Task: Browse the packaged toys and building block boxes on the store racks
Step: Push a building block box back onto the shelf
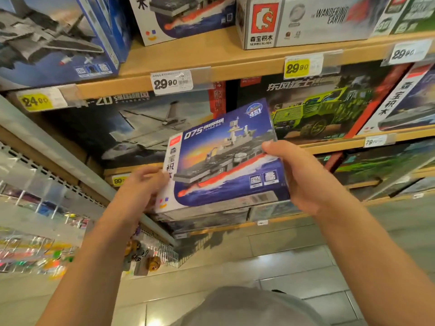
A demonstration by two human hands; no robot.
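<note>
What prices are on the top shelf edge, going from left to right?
yellow 24.90 tag → white 29.90 tag → yellow 29.90 tag → another white 29.90 tag.

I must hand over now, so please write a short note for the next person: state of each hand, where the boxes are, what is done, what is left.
Left hand: its grip is on the left edge of the warship block box.
Right hand: grips the box's right edge, thumb on the front.
The box is held tilted in front of the racks, off the shelf.
Jet box and green truck box stand on the shelf behind it.
Done: one box in hand for a look.
Left: probably return it, then browse the others.
</note>
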